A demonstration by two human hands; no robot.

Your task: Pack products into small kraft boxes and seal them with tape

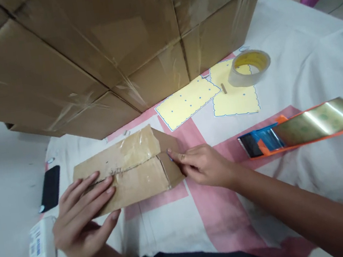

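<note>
I see the small cardboard box (132, 168) lying on the patterned cloth (221, 206), just in front of the big stacked cartons (109, 48). My left hand (82, 217) lies flat on its near end, fingers spread; my right hand (202, 164) pinches the tape at its far end. The top seam looks taped already, the end flap not yet. The tape roll (248, 68) sits well beyond the box.

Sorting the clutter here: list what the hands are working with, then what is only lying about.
In hand: small taped cardboard box, left hand flat on it, right hand pinching at its end.

Lying about: tape roll, tape dispenser, yellow sheets, black phone, white charger, big cartons.
</note>
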